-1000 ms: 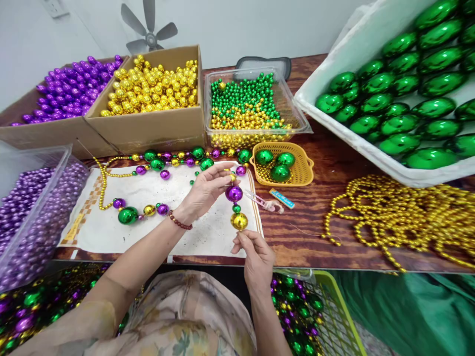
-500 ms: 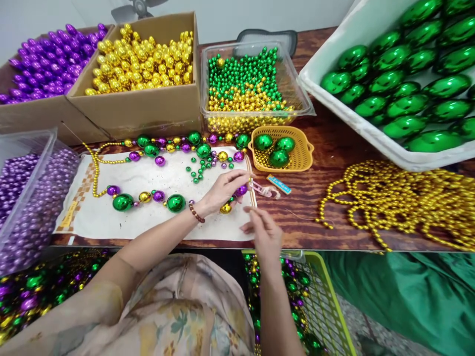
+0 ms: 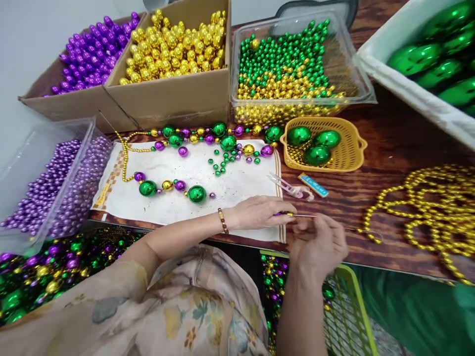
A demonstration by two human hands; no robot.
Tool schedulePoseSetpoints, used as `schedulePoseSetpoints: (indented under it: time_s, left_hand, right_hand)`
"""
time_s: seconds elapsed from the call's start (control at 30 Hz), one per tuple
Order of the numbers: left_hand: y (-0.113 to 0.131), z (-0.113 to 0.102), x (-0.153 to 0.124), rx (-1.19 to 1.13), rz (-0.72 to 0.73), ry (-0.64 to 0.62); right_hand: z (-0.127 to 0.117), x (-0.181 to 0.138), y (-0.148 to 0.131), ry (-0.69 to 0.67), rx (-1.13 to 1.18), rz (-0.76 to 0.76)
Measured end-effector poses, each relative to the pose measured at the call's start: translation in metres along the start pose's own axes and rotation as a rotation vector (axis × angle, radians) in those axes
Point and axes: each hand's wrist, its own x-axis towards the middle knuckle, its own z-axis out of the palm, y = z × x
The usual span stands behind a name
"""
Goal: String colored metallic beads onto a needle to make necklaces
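Observation:
My left hand (image 3: 260, 212) lies on the right edge of the white cloth (image 3: 170, 202), fingers closed over a purple bead and the end of a thin needle (image 3: 308, 216). My right hand (image 3: 319, 244) is curled close beside it, fingers pinched at the needle or its thread; motion blurs it. A partly strung necklace (image 3: 170, 187) of green, gold and purple beads trails left across the cloth from my left hand. Loose small green beads (image 3: 222, 160) lie mid-cloth.
Boxes of purple beads (image 3: 92, 49) and gold beads (image 3: 174, 44) stand at the back, beside a clear tub of small green and gold beads (image 3: 285, 74). A yellow basket (image 3: 349, 148) holds three green balls. Gold bead strands (image 3: 430, 207) lie right; snips (image 3: 289, 187) lie by the cloth.
Both hands dropped from holding the hanging bead string up to the cloth's right edge. The string now lies on the cloth, and the camera moved closer and rightward.

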Motion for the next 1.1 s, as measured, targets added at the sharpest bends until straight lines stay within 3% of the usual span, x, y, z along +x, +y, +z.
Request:
schedulePoseSetpoints:
  time_s: [0.1, 0.2, 0.43, 0.5, 0.67, 0.87, 1.1]
  left_hand:
    - [-0.006, -0.005, 0.0, -0.006, -0.004, -0.069]
    - [-0.016, -0.009, 0.001, -0.125, -0.043, -0.088]
    - [-0.027, -0.006, 0.002, -0.3, -0.069, -0.098]
    - [-0.025, -0.008, 0.001, -0.32, -0.079, -0.1]
    - [-0.019, -0.011, -0.001, -0.419, -0.082, -0.15]
    - [-0.02, -0.015, -0.003, -0.645, -0.183, -0.198]
    - [-0.022, -0.024, -0.004, -0.716, -0.189, -0.237]
  right_hand:
    - [-0.008, 0.019, -0.01, 0.159, 0.079, -0.036]
    - [-0.008, 0.022, -0.01, 0.019, 0.095, 0.061]
    - [0.011, -0.013, 0.017, -0.232, 0.036, 0.201]
    - [0.01, -0.013, 0.019, -0.246, -0.005, 0.172]
    - [0.001, 0.007, 0.008, -0.115, -0.018, 0.051]
    - [0.0, 0.004, 0.004, -0.349, 0.033, 0.25]
    - [0.003, 0.002, 0.0, -0.415, 0.009, 0.258]
